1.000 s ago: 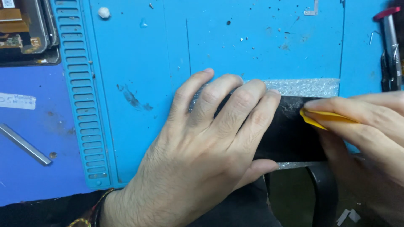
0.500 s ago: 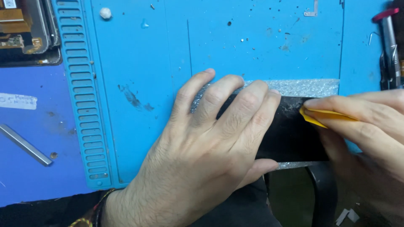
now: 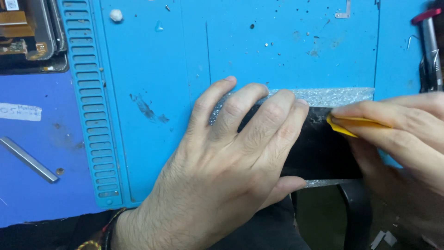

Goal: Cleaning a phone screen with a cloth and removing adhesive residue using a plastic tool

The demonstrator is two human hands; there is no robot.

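Blue mat (image 3: 286,51), glossy black panel (image 3: 323,148), yellow pick (image 3: 344,126)

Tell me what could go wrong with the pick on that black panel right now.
1. The right hand pinches the yellow pick at the black panel's top edge; a slip could scratch or crack it.
2. The left hand presses flat on the panel, which lies on silvery foam; uneven pressure might flex it.
3. Small debris dots the blue mat and could get under the panel.
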